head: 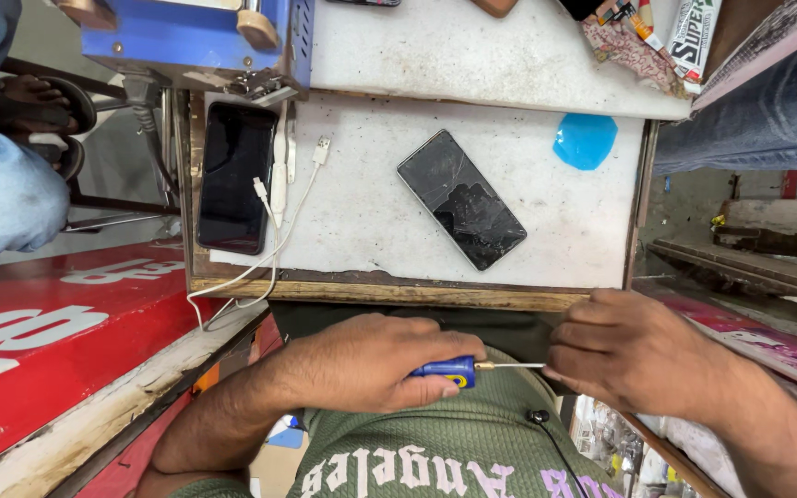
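Below the cracked phone (461, 199) lying on the white worktop (371, 221), the left hand (362, 361) closes its grip on a blue screwdriver (447, 371) while the right hand (634, 350) pinches its metal tip, apparently adjusting the bit, which probably needs steady fingers.

The worktop (371, 221) is a white, stained board in a wooden frame. A phone with cracked glass (461, 198) lies on it at an angle. A second, dark phone (234, 175) lies at the left edge, beside a white cable (288, 198). A blue pad (585, 141) lies near the right edge.
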{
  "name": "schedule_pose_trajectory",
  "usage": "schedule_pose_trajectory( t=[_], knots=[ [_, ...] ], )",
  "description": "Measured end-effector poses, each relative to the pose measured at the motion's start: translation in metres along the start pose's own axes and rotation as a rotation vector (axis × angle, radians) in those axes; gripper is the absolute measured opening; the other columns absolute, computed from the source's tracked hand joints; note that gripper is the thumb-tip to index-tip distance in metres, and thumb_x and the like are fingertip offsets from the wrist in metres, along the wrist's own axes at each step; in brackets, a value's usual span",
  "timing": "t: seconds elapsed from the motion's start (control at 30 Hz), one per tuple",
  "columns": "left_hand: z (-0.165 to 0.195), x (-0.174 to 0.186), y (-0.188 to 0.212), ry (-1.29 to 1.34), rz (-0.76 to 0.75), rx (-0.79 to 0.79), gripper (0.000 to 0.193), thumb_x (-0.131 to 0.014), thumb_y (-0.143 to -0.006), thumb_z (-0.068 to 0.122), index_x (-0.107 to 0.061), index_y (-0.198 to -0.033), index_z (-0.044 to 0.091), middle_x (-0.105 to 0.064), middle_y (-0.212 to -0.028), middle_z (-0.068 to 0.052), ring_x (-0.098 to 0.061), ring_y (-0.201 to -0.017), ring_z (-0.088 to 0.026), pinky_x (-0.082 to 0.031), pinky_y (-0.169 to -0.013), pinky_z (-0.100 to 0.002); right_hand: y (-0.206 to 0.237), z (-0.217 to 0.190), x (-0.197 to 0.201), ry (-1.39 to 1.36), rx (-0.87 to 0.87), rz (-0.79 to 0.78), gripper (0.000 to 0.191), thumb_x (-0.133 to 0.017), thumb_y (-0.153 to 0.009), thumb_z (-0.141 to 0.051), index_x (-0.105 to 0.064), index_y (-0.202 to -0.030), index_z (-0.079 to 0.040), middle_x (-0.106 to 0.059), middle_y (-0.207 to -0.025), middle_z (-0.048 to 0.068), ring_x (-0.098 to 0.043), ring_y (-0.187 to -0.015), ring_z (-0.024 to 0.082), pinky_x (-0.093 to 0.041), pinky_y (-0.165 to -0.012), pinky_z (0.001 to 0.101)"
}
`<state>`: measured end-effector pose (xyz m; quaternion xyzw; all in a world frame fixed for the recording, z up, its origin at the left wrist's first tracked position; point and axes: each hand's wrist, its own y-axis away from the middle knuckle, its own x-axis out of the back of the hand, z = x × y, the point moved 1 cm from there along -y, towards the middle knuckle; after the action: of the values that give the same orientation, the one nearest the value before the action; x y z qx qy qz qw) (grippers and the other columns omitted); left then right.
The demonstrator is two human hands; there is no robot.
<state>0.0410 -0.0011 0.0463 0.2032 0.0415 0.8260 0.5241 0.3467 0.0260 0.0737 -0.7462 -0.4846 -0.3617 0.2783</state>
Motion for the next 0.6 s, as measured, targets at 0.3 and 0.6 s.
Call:
schedule_pose_trajectory(
  t=[0.3, 0.6],
  knots=[
    [0.001, 0.001, -0.004, 0.016, -0.087, 0.017, 0.054, -0.057, -0.102, 0.042, -0.048, -0.152, 0.023, -0.070, -0.107, -0.012, -0.073, -0.096, -0.031, -0.059, -0.080, -0.047, 0.041, 0.001, -0.005, -0.046, -0.098, -0.048, 0.017, -0.078, -0.078, -0.025, -0.074, -0.088, -0.011, -0.070, -0.084, 0.003, -0.067, -0.077, 0.024, -0.054, -0.066, 0.0403],
    [-0.047, 0.037, 0.010, -0.343, 0.477, 0.181, 0.043, -0.067, -0.095, 0.036, -0.062, -0.132, 0.015, -0.073, -0.106, -0.013, -0.072, -0.089, -0.035, -0.059, -0.075, -0.050, 0.159, 0.103, 0.008, 0.519, -0.913, 0.140, 0.030, -0.071, -0.109, -0.029, -0.069, -0.087, -0.008, -0.068, -0.084, 0.007, -0.069, -0.081, 0.024, -0.055, -0.079, 0.0357]
  ],
)
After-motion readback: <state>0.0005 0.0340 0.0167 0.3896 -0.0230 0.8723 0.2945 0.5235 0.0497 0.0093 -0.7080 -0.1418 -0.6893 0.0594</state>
